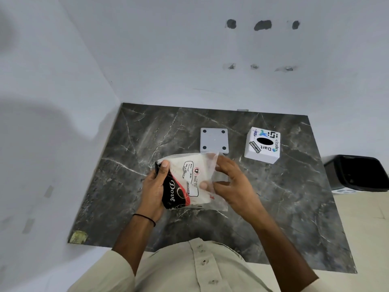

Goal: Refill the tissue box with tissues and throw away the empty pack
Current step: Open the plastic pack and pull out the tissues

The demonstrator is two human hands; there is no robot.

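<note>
Crinkled clear plastic wrapped the tissue pack (pixel 190 182), held above the veined dark marble counter (pixel 134 148). The left hand (pixel 154 187) gripped its black-and-red end; the right hand (pixel 231 184) pinched its loose open edge. Beyond stood the white cube tissue box (pixel 263 147), its oval slot dark.

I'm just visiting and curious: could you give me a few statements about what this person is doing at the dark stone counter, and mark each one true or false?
1. The left hand holds the tissue pack in its grip. True.
2. The tissue box is in the person's hands. False: it sits on the counter, to the right, beyond the right hand.
3. The box's flat square lid lies beside the box. True.
4. The pack is empty. False: white tissues fill it.
5. A black bin stands right of the counter. True.
</note>
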